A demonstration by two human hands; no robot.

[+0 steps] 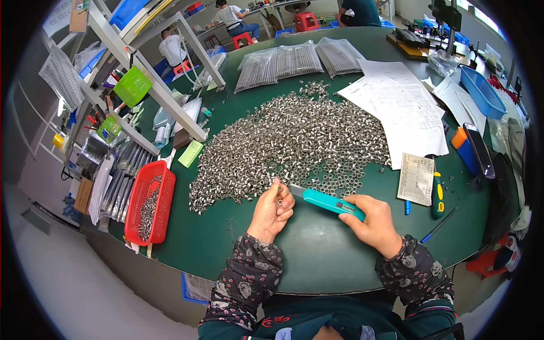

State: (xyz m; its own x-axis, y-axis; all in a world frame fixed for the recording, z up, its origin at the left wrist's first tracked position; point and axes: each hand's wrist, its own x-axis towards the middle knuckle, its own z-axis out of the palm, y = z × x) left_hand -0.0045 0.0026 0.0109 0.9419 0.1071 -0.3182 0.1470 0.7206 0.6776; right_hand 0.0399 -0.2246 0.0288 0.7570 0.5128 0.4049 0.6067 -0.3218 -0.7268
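Note:
In front of me my left hand [272, 212] is closed, with a small metal ring [280, 202] held at its curled fingers. From the right, my right hand [372, 222] grips the handle end of a teal utility knife [326, 202]. Its grey blade [296, 191] points left and reaches close to the left fingertips; whether it touches the ring I cannot tell. Just beyond both hands spreads a wide heap of small silvery metal rings [289, 136] on the green table [317, 255].
At the left edge a red plastic basket [164, 209] holds more metal pieces. Clear bags of thin tubes [297, 59] lie at the back, paper sheets [405, 113] behind right. A screwdriver [438, 195], a pen [439, 225] and a phone [479, 150] are on the right. Several people sit farther off.

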